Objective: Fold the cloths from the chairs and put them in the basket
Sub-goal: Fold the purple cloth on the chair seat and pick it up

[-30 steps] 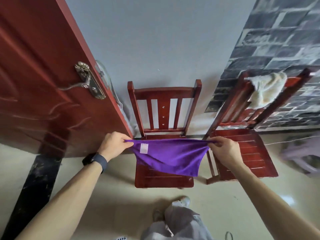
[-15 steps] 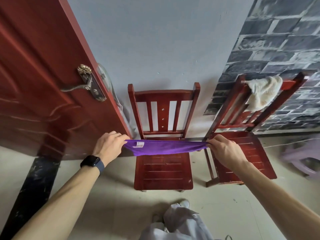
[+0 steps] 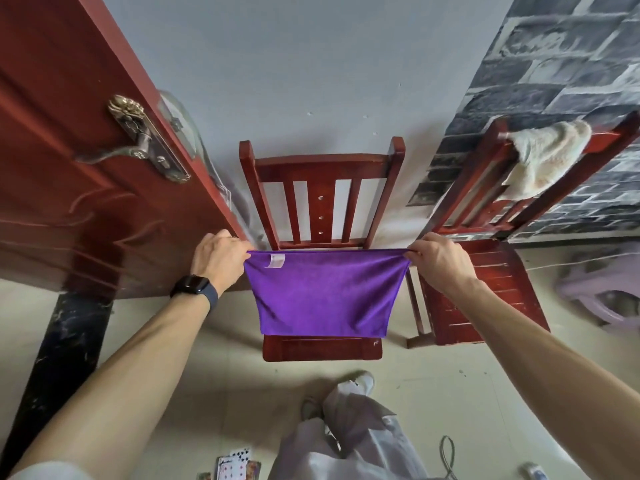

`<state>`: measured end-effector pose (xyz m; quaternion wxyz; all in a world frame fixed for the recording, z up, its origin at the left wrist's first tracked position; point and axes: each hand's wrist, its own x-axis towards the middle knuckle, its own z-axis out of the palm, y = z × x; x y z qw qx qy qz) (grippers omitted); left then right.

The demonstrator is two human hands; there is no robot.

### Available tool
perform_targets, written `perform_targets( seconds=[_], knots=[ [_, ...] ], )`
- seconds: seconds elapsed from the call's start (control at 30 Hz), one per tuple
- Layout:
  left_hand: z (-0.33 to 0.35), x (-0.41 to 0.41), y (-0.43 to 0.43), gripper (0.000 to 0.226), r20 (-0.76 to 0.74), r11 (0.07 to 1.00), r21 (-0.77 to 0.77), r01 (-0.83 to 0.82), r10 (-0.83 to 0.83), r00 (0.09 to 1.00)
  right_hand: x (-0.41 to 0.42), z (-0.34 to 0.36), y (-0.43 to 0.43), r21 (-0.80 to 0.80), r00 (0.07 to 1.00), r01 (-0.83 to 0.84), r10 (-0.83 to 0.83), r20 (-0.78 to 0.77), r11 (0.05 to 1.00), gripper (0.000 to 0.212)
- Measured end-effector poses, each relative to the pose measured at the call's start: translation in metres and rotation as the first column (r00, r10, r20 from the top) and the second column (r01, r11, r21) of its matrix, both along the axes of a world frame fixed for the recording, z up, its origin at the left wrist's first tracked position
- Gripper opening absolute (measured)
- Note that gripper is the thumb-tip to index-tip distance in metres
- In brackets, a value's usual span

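Note:
A purple cloth (image 3: 323,294) with a small white label hangs stretched in front of the middle red wooden chair (image 3: 320,188). My left hand (image 3: 220,259) pinches its upper left corner and my right hand (image 3: 441,263) pinches its upper right corner. The cloth hangs flat and covers most of the chair's seat. A cream towel (image 3: 545,157) is draped over the backrest of a second red chair (image 3: 485,289) at the right. No basket is in view.
A dark red door (image 3: 69,161) with a brass handle stands open at the left. A purple plastic stool (image 3: 602,292) sits at the far right. Playing cards (image 3: 233,465) lie on the tiled floor near my feet.
The cloth was pulled into a thin horizontal band half a second ago. It now hangs down full and flat between my hands, which have moved slightly farther apart.

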<state>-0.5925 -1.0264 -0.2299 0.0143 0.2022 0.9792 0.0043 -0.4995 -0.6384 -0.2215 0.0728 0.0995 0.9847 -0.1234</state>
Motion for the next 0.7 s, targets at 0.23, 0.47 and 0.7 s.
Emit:
perform_targets(
  seconds=[0.23,0.47,0.7],
  knots=[
    [-0.014,-0.012,-0.001,0.015,-0.072,0.998,0.068,-0.012,0.017,0.997,-0.012,-0.017,0.001,-0.027,0.996,0.023,-0.025,-0.091,0.999,0.021],
    [-0.084,0.026,-0.013,0.015,0.041,0.992,0.118,-0.034,0.03,0.999,0.024,-0.087,-0.008,-0.012,0.999,0.038,-0.038,-0.02,0.999,0.019],
    [-0.199,0.11,-0.024,0.022,0.36,0.994,0.021,-0.111,0.096,0.928,0.106,-0.21,-0.02,-0.075,0.965,0.074,-0.052,0.256,0.994,0.012]
  ],
)
